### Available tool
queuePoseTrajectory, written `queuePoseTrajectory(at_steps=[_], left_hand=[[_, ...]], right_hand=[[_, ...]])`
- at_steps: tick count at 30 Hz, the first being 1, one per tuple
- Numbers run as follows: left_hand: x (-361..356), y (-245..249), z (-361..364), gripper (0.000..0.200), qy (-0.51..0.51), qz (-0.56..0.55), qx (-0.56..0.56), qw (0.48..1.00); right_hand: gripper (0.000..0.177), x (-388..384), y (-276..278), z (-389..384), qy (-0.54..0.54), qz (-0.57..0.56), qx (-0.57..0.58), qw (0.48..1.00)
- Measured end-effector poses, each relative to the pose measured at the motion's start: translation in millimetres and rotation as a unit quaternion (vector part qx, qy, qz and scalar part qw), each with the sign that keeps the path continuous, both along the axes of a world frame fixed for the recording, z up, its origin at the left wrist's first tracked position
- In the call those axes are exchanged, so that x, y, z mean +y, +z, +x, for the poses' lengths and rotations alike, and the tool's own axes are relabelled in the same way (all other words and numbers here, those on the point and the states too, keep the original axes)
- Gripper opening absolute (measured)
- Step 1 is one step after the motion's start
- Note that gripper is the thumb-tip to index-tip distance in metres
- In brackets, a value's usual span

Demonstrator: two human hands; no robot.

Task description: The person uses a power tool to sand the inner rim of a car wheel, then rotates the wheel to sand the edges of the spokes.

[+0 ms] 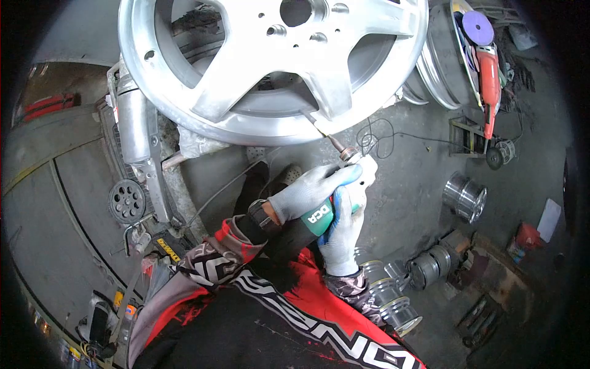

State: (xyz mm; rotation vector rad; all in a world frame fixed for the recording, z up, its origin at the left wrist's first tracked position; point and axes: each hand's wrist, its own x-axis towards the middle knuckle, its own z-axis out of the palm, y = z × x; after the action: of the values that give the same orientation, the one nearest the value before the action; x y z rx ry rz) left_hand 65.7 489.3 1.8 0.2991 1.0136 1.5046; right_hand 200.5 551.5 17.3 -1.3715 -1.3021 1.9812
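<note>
Both gloved hands are wrapped round a teal and black DCA die grinder (pixel 318 219). My left hand (pixel 310 189) grips over its front part, thumb lying along the pale nose. From the right, my right hand (pixel 345 237) closes round the body just below. A narrow shaft runs up from the tool's nose, and its tip overlaps the lower inside edge of a spoke opening in a silver alloy wheel (pixel 246 126). The wheel faces me at the top of the view, its upper part cut off. A dark band with a watch-like shape sits on my left wrist.
A red polisher with a purple pad (pixel 488 77) lies at the upper right beside more rims. Another rim (pixel 465 197) and several stacked ones (pixel 387 289) stand on the floor at right. Left of the wheel is a metal cylinder (pixel 136 120) on a frame, near a round perforated plate (pixel 126 201).
</note>
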Motion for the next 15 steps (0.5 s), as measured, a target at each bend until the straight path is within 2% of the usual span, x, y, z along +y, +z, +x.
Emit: queuePoseTrajectory(at_steps=[4, 6, 7, 9, 10, 12, 15], left_hand=[[-2.0, 3.1, 5.2, 0.04, 0.027, 0.0, -0.006, 1.0], [-3.1, 11.6, 0.6, 0.04, 0.018, 0.002, 0.1, 0.995], [-0.6, 6.4, 2.1, 0.04, 0.021, 0.003, 0.099, 0.995], [6.5, -3.6, 3.9, 0.042, 0.024, 0.019, -0.073, 0.997], [3.2, -6.0, 6.0, 0.042, 0.026, 0.018, -0.073, 0.997], [-7.9, 2.2, 5.5, 0.042, 0.038, 0.03, 0.062, 0.997], [-14.2, 12.8, 11.5, 0.04, 0.092, 0.017, 0.047, 0.994]], right_hand=[[0.055, -0.1, 3.2, -0.5, 0.014, 0.008, -0.031, 0.999], [0.055, 1.7, 5.2, -2.7, 0.008, 0.016, -0.034, 0.999], [0.056, 2.5, 5.8, -3.3, 0.002, 0.009, -0.023, 1.0], [0.056, 2.7, 6.0, -2.7, -0.001, 0.002, -0.014, 1.0], [0.056, 2.0, 5.3, -1.7, 0.004, -0.002, -0.016, 1.0], [0.057, -0.6, 6.3, -1.6, 0.012, -0.008, -0.017, 1.0], [0.058, -3.0, 9.9, -2.5, 0.023, -0.022, -0.025, 0.999]])
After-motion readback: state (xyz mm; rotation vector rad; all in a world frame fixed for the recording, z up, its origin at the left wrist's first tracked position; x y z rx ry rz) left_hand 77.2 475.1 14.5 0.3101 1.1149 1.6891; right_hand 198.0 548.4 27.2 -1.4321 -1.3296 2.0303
